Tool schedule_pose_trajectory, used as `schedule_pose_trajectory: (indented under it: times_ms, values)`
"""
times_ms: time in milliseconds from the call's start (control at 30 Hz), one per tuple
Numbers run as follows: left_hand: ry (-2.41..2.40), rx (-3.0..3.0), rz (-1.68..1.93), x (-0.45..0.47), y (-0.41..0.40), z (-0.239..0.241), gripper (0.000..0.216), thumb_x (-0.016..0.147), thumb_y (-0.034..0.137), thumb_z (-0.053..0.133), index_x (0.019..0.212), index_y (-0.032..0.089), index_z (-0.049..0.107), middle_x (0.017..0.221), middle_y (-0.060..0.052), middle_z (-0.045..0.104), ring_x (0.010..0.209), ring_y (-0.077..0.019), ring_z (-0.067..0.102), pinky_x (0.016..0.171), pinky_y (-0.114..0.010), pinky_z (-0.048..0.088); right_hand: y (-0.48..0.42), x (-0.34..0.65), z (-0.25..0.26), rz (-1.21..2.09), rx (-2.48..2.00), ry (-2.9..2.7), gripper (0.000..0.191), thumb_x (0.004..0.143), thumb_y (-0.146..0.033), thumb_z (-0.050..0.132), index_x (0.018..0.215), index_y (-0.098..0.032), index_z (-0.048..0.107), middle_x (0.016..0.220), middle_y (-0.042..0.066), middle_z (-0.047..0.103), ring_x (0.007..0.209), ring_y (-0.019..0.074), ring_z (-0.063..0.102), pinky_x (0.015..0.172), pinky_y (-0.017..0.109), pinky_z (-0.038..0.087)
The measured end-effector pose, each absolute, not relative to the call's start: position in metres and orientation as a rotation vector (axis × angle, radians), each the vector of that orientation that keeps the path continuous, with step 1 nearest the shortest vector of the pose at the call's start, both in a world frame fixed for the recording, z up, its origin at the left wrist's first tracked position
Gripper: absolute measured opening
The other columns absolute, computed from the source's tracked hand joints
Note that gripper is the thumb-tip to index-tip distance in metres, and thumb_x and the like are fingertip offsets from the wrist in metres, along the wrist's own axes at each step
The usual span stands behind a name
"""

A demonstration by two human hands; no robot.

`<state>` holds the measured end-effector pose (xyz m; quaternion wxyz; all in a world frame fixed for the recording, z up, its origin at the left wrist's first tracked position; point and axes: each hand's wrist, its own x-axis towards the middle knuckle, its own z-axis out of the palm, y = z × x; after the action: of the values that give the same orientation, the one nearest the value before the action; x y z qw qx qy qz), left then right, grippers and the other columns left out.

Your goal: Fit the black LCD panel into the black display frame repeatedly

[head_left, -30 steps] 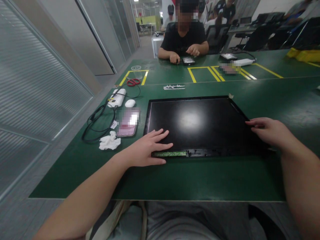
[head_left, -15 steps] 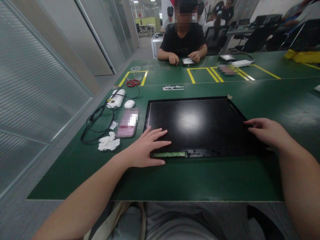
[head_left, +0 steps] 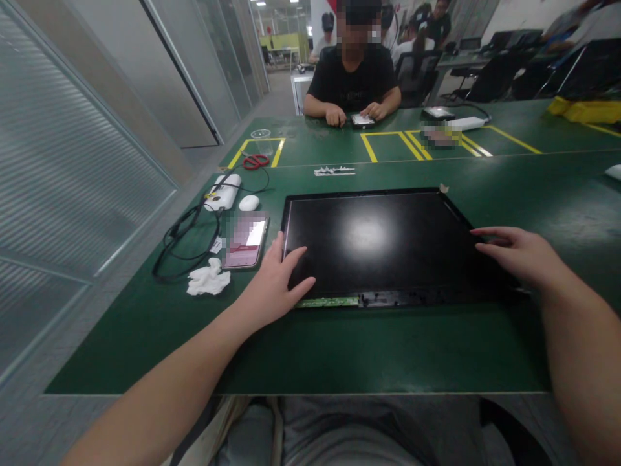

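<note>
A black flat display panel [head_left: 383, 252] lies on the green table, its screen facing up and reflecting a bright light. Along its near edge runs a narrow green circuit board [head_left: 330, 302]. Over the panel's left edge rests my left hand [head_left: 274, 281], open, with its thumb and fingers apart. My right hand [head_left: 519, 252] is at the right edge, where thumb and fingertips close on the black rim; the other fingers are partly hidden. A small light tab [head_left: 443, 188] sticks out at the far right corner.
Left of the panel lie a phone [head_left: 245, 241], crumpled tissue [head_left: 208, 277], a white mouse-like object [head_left: 249, 203], a white device [head_left: 223, 192] and black cable [head_left: 160, 259]. Red-handled scissors [head_left: 255, 162], a plastic cup [head_left: 262, 142] and white strips [head_left: 334, 171] lie beyond. A person [head_left: 352, 84] sits opposite.
My left hand has shifted left and turned, its fingers now pointing along the panel's left edge instead of across the screen. My right hand stays at the right edge, fingers slightly straighter.
</note>
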<state>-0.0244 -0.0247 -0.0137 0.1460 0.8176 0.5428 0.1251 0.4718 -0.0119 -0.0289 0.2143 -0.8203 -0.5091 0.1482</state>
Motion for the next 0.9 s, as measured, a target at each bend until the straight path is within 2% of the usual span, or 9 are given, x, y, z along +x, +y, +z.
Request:
schedule_pose_trajectory:
  times_ms: [233,433,533,733,900]
  values:
    - [1.623,2.286,0.207,-0.021,-0.028,-0.01,0.071,0.097,0.052,0.057,0.156,0.014,0.046,0.173,-0.028,0.014,0.157,-0.0458,0.022,0.122,-0.06,0.032,-0.011,0.464,-0.026,0.461,-2.327,-1.296,0.055,0.066,-0.044,0.067,0.116,-0.024,0.078,0.091,0.007,0.073,0.075,0.0222,0.062,0.072,0.038,0.049]
    - [1.558,2.266,0.306,-0.023,-0.026,-0.008,0.062,0.099,0.047,0.053,0.152,0.017,0.049,0.175,-0.021,0.014,0.157,-0.0416,0.027,0.122,-0.058,0.035,-0.009,0.466,-0.027,0.373,-2.326,-1.405,0.048,0.065,-0.043,0.068,0.108,-0.026,0.081,0.094,0.007,0.073,0.079,0.0235,0.064,0.075,0.039,0.05]
    - [1.521,2.185,0.371,-0.023,-0.026,-0.005,0.061,0.097,0.045,0.056,0.151,0.018,0.05,0.175,-0.02,0.015,0.158,-0.0392,0.025,0.122,-0.055,0.036,-0.011,0.469,-0.029,0.401,-2.29,-1.363,0.047,0.067,-0.043,0.068,0.108,-0.025,0.081,0.088,0.006,0.074,0.078,0.0227,0.065,0.07,0.037,0.049]
    - [1.419,2.068,0.554,-0.025,-0.027,-0.002,0.055,0.092,0.041,0.062,0.143,0.021,0.057,0.174,-0.017,0.024,0.16,-0.0365,0.022,0.126,-0.056,0.027,-0.014,0.476,-0.033,0.368,-2.289,-1.275,0.046,0.067,-0.045,0.068,0.106,-0.024,0.082,0.083,0.005,0.075,0.069,0.0208,0.064,0.062,0.035,0.046]
    - [1.332,1.857,0.754,-0.029,-0.025,-0.007,0.062,0.087,0.048,0.071,0.143,0.024,0.06,0.173,-0.017,0.028,0.16,-0.0369,0.023,0.127,-0.056,0.021,-0.013,0.479,-0.033,0.376,-2.32,-1.311,0.044,0.067,-0.046,0.068,0.105,-0.027,0.082,0.082,0.005,0.076,0.069,0.0228,0.066,0.063,0.037,0.049]
